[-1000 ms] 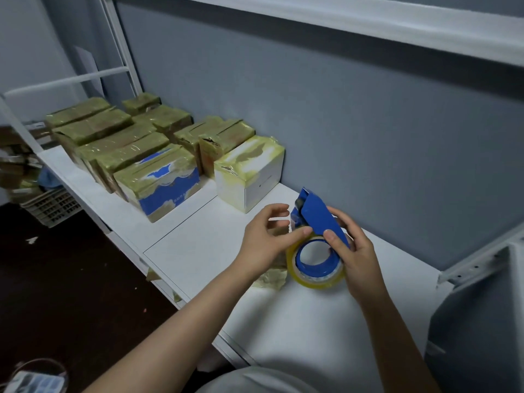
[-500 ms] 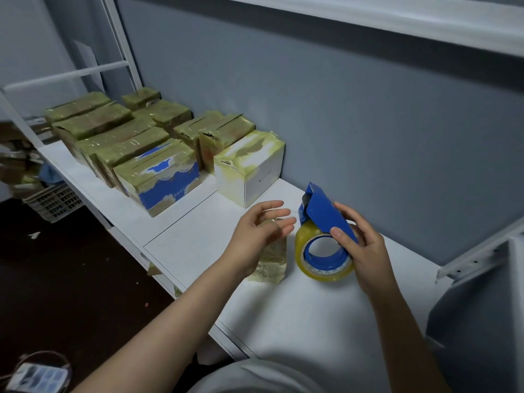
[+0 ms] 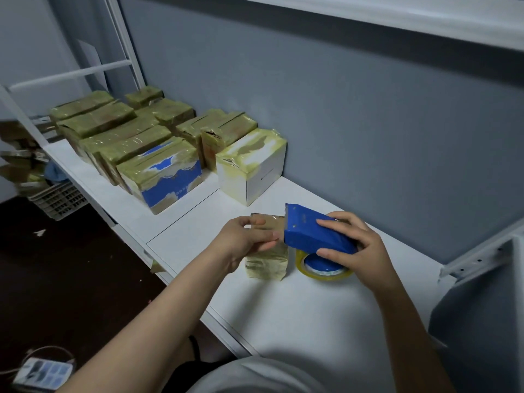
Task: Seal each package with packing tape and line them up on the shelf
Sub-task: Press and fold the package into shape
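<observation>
Small package [image 3: 266,265] stands on the shelf [image 3: 297,307], just left of the tape dispenser [image 3: 312,234]. Left hand [image 3: 243,242] holds the package from its left. Right hand [image 3: 360,248] grips the dispenser from above. Sealed packages [image 3: 158,154] stand in rows farther left, nearest the wall [image 3: 368,123]. A basket [image 3: 56,199] sits on the floor below the far end of the shelf.

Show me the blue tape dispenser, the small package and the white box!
blue tape dispenser [image 3: 309,234]: head view, on its blue cover.
small package [image 3: 266,264]: head view, on its taped front.
white box [image 3: 265,179]: head view, on its white side.

The right hand [image 3: 357,252] has tipped the tape dispenser [image 3: 310,232] toward the small package [image 3: 266,263].
</observation>
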